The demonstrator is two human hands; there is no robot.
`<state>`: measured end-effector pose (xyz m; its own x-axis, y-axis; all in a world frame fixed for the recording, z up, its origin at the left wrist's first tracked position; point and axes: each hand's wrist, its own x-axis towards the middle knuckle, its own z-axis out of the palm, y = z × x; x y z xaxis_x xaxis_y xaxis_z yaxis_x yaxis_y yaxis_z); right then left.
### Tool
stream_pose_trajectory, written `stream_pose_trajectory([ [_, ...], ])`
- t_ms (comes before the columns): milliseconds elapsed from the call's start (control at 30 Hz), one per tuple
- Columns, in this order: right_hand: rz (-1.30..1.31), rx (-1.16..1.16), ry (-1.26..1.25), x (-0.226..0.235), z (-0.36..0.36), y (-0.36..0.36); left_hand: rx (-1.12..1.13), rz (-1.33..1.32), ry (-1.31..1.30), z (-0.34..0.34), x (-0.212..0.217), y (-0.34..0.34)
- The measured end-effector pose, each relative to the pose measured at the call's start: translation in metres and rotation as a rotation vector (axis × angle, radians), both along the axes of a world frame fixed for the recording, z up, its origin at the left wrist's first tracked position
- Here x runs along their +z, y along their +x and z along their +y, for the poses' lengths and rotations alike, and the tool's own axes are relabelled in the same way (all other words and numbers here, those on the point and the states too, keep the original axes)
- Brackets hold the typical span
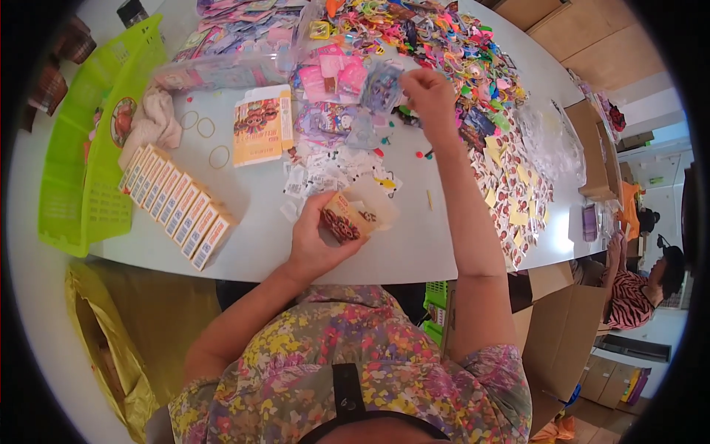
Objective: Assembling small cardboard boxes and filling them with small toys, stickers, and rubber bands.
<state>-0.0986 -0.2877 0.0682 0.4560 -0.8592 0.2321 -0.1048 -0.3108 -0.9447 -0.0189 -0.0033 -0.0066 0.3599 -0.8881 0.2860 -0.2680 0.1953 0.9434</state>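
Note:
My left hand is wrapped round a small yellow carton printed with cartoon figures. Its top flaps stand open, and some pale material shows at its mouth. Farther off, at the back of the table, my right hand pinches the edge of a blue-purple plastic packet. Beneath and beside that packet lie pink packets and purple cartoon packets. Small white sachets are scattered just beyond the carton. Flattened yellow cartons lie to the left of these.
A row of closed cartons stands at left, beside a green basket and a cloth. Rubber bands lie nearby. Colourful trinkets and small cards cover the right side. Another person sits far right.

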Motion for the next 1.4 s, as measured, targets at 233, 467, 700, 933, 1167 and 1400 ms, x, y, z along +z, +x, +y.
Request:
stream_pose_trajectory([
  [233,-0.086,0.108,0.180,0.067,0.148,-0.050,0.165,0.108,0.043,0.000,-0.003,-0.003],
  [467,-0.044,-0.071,-0.370,0.053,0.182,-0.079,0.159,0.118,-0.025,0.000,0.005,-0.004],
  [700,0.160,-0.059,-0.771,0.042,0.188,-0.073,0.179,-0.078,-0.052,0.003,0.006,-0.002],
  [933,0.152,0.052,-0.734,0.051,0.193,-0.082,0.170,0.002,-0.033,0.000,0.003,-0.001],
  [1167,0.165,0.202,-0.619,0.068,0.183,-0.087,0.140,-0.073,-0.044,0.002,0.001,0.000],
  [1400,0.164,0.220,-0.726,0.074,0.172,-0.091,0.095,0.017,-0.016,0.001,0.002,0.002],
])
